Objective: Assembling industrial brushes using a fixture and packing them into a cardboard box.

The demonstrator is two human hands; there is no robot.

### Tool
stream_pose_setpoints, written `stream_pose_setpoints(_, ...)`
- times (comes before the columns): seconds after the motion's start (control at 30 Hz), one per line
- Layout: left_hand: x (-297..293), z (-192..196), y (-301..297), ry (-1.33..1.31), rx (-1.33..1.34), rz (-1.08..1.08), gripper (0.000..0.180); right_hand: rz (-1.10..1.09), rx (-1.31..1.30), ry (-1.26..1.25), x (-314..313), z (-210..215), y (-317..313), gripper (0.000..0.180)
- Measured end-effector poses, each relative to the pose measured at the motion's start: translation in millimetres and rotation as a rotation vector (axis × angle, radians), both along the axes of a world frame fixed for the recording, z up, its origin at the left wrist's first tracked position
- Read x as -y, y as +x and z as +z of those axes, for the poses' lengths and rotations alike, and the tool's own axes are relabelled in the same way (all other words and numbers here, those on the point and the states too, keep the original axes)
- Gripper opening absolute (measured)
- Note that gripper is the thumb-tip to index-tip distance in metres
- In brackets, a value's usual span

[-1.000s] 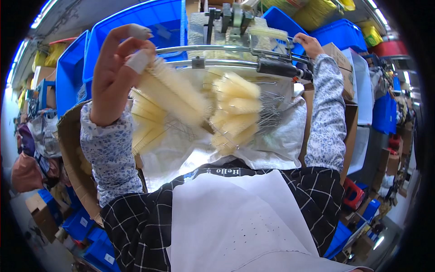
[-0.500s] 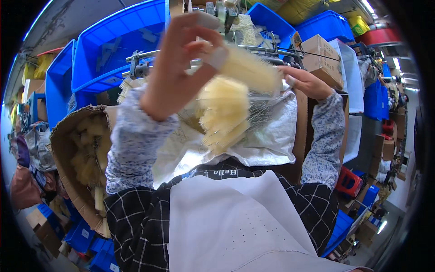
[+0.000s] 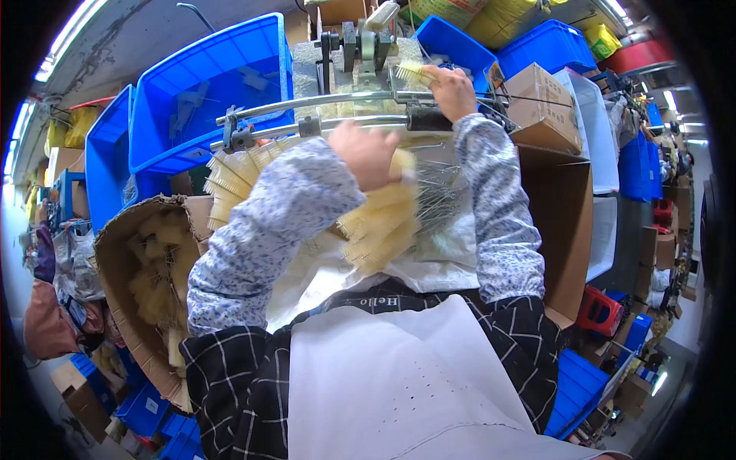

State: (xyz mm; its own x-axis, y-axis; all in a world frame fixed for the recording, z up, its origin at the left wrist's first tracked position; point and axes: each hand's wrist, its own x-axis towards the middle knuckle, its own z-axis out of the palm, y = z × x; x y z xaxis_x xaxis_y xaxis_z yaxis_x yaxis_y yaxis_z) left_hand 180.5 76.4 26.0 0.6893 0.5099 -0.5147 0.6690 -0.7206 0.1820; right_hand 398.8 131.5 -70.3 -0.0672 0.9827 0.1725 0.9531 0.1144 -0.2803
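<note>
— Closest to the body, across the white apron [image 3: 399, 383], what should the left hand [image 3: 368, 153] mind?

— It lies on the heap of pale yellow bristle brushes [image 3: 383, 222] in the white sack [image 3: 452, 253]; its fingers curl down into the heap, though I cannot tell whether they grip one. I would take a single brush by its wire stem so the bristles stay uncrushed

— And beyond, at the machine?

— Past the metal rails [image 3: 322, 111], the right hand [image 3: 454, 90] has its fingers clenched around a small brush [image 3: 414, 73] held at the grey machine head [image 3: 360, 46]. Best to keep it square to the tool, fingertips behind the bristles

— Where do others sit?

— More brushes fill the cardboard box [image 3: 123, 245] at the left, under the blue bins [image 3: 207, 84]
</note>
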Motion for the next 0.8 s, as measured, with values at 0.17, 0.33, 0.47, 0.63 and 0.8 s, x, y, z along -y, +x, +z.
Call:
stream_pose_setpoints(0.17, 35.3, -43.4, -2.0, 0.115, -0.141, -0.094, 0.088, -0.093, 0.145, 0.164, -16.9, -27.3, -4.6, 0.029)
stream_pose_setpoints(0.33, 51.9, -62.2, -6.5, 0.016, -0.035, 0.019, 0.087, -0.071, 0.083, 0.184, -23.3, -29.7, -4.1, 0.027)
stream_pose_setpoints(0.47, 49.8, -52.7, -9.8, 0.008, -0.021, 0.041, 0.086, -0.055, 0.069, 0.185, -23.5, -29.2, -5.5, 0.028)
stream_pose_setpoints(0.63, 47.0, -36.7, -55.4, 0.077, 0.346, -0.098, 0.069, -0.015, 0.075, 0.178, -22.7, -21.1, -11.2, 0.029)
stream_pose_setpoints(0.8, 44.6, -10.7, -146.7, 0.007, 0.629, 0.472, 0.048, -0.010, 0.116, 0.095, -34.1, -34.6, 5.8, 0.034)
